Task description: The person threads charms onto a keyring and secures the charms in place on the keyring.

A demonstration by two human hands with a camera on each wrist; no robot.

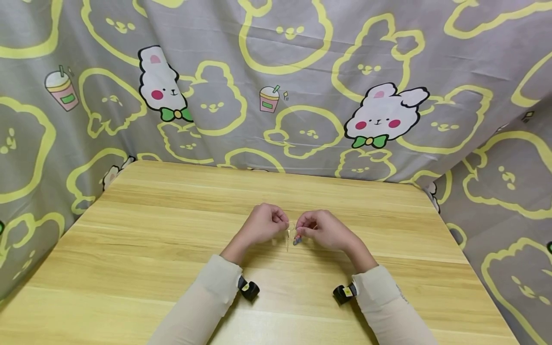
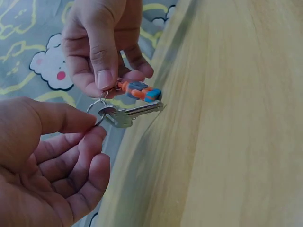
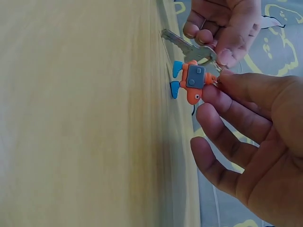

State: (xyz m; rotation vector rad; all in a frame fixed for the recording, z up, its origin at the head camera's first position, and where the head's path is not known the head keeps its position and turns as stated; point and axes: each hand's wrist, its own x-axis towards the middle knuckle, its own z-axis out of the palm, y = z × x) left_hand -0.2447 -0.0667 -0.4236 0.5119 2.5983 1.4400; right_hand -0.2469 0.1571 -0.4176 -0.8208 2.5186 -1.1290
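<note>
In front of me, just above the table, my left hand [image 1: 264,224] pinches a metal key ring [image 2: 90,106] between thumb and forefinger. A silver key [image 2: 119,117] hangs from that ring, its blade pointing away from the fingers. Facing it, my right hand [image 1: 328,231] pinches the small chain at the top of a robot-shaped charm [image 3: 195,77], which has an orange head and arms, a grey body and blue feet. Ring and chain meet in the small gap between the two hands. The exact link there is partly hidden by the fingertips.
The wooden table [image 1: 151,268] spreads out under both arms. A grey curtain [image 1: 215,43] with yellow outlines and rabbits hangs behind it and at both sides. A black camera mount sits on each wrist, the left mount [image 1: 249,290] and the right mount [image 1: 343,294].
</note>
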